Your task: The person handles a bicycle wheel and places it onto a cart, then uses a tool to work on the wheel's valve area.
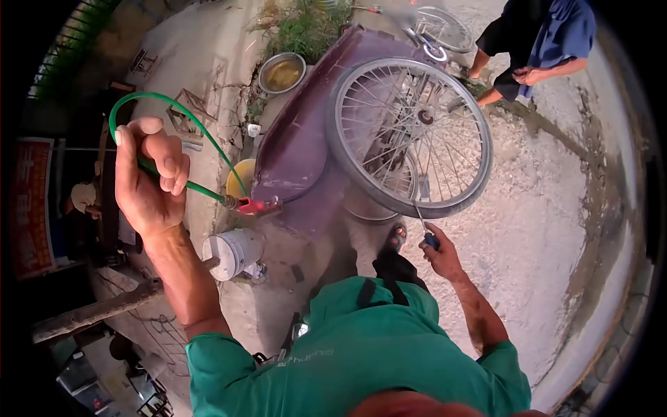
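Note:
My left hand is raised at the left with its fingers curled round a green hose. The hose arcs above the hand and runs down toward a red fitting, which hangs in front of the cart's side. At the lower right, my right hand grips a screwdriver by its dark handle. Its thin shaft points up to the lower edge of a spoked wheel with a grey tyre. Whether the tip is under the tyre's edge, I cannot tell. The wheel is on a tipped maroon metal cart body.
A metal basin of murky water stands beyond the cart. A yellow bucket and a white bucket are at the left, near a wooden pole. Another person stands at the upper right, close to a second wheel.

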`<state>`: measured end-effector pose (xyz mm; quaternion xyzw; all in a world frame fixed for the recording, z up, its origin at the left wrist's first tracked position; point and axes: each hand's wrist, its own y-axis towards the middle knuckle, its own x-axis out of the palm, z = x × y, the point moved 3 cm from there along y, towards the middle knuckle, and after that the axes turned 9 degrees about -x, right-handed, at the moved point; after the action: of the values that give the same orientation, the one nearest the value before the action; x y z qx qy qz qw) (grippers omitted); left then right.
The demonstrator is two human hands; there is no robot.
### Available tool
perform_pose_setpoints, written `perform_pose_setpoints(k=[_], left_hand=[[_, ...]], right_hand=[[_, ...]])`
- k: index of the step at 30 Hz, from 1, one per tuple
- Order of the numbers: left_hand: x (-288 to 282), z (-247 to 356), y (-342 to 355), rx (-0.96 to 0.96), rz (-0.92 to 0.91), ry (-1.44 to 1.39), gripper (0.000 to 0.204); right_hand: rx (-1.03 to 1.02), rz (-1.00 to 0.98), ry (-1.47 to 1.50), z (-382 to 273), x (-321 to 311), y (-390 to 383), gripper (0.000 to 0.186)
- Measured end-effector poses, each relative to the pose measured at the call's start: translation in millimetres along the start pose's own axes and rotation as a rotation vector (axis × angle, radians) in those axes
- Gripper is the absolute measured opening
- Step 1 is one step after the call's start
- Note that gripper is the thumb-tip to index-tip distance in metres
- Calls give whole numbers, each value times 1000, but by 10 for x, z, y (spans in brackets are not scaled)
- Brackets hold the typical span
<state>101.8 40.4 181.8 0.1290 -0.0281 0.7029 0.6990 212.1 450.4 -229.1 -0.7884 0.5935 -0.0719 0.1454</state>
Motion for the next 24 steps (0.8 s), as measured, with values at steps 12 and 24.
perform_pose_setpoints(k=[12,24], left_hand=[[-862,-894,33,-137,472,197,47],[-697,-1763,-270,-230,706,537,50]], right_hand=[[-1,78,162,430,-172,-192,28],[51,99,317,438,-589,188,35]])
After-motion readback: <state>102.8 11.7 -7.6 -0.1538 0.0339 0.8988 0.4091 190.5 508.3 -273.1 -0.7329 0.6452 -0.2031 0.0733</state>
